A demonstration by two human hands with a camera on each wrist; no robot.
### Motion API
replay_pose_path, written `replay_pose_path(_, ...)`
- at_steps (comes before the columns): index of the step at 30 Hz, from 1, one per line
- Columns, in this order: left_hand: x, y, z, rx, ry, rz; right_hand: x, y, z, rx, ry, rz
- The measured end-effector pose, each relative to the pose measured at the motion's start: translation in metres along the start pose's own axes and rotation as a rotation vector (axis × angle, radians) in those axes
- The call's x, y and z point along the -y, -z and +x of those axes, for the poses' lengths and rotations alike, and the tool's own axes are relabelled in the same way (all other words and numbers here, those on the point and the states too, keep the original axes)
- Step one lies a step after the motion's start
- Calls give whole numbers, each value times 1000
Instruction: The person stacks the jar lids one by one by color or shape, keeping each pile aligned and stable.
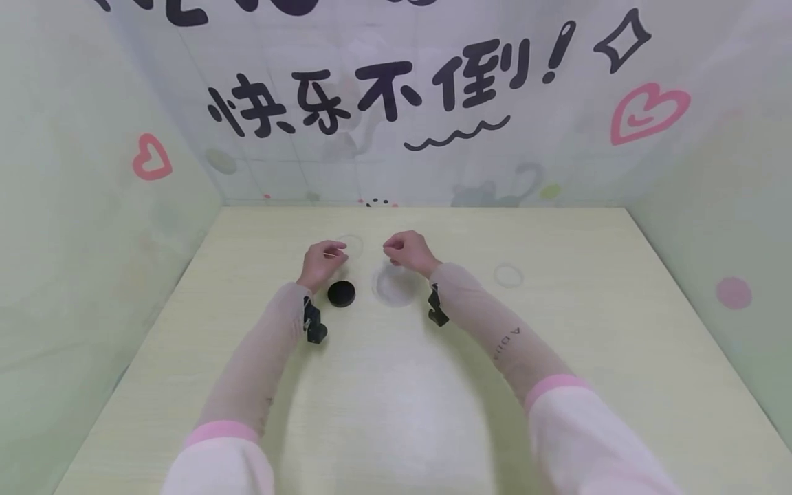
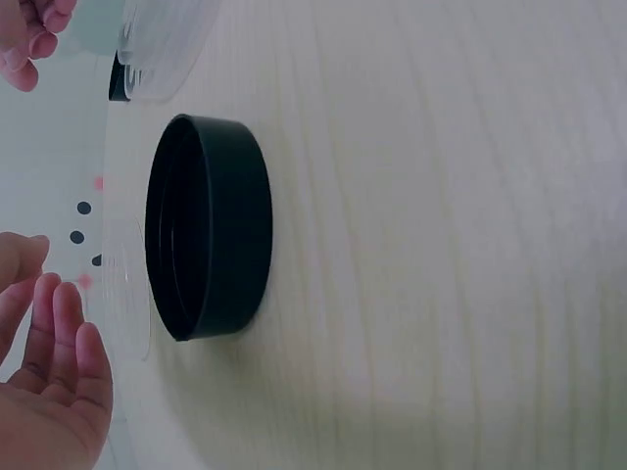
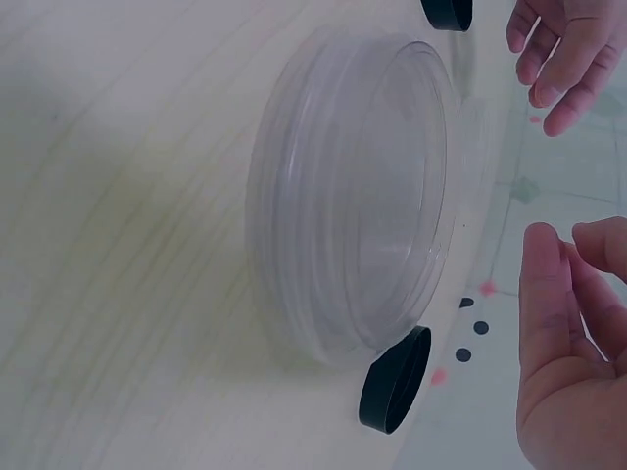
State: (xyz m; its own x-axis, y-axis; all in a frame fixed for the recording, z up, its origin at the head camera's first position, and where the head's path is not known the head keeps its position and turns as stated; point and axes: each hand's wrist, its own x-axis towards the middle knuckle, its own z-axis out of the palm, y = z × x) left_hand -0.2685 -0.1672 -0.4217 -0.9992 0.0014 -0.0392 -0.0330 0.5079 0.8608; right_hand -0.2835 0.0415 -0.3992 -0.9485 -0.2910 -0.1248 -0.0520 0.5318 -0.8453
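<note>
My left hand (image 1: 323,263) hovers above the table beyond a round black lid (image 1: 342,293), its fingers loosely bent and nothing visible held. In the left wrist view, the lid (image 2: 240,230) lies with its hollow side up, below and apart from the fingers. My right hand (image 1: 411,251) is over the far side of a clear round plastic container (image 1: 396,287). Its thumb and index fingertips come close together, with no object showing between them. The container's stepped, ridged wall (image 3: 318,196) shows in the right wrist view. Just past it sits a second black lid (image 3: 397,382), hidden in the head view.
A faint clear ring (image 1: 350,237) lies on the pale wooden table beside my left fingertips. Another clear ring (image 1: 509,276) lies right of my right forearm. A printed fabric backdrop (image 1: 371,165) rises at the table's far edge, with panels on both sides.
</note>
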Motion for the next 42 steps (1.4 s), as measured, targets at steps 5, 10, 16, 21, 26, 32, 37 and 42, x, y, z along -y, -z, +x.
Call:
replay_pose_path(5,3,7,4,-58,4,-13,10,-8,7,-15,-1,-20)
replay_pose_path(10,5,14,6,-97,-4,-7,15,-13,15,-13,11,-41)
replay_pose_path(16,15,20,7,-94,42,-16,13,-17,25,-6,9,-144)
replay_pose_path(21,21,24,8,-121,65,-29,12,-17,30,16,-23,-160)
replay_pose_path(26,24,26,9,-109,97,-42,15,-18,36,42,-88,-112)
replay_pose_path(32,25,25,10,-71,119,-15,10,-27,58,105,-106,-119)
replay_pose_path(37,25,21,13,-63,135,-10,12,-33,60,118,-118,-152)
replay_pose_path(42,21,16,17,-42,137,-2,16,-31,52,146,-144,-142)
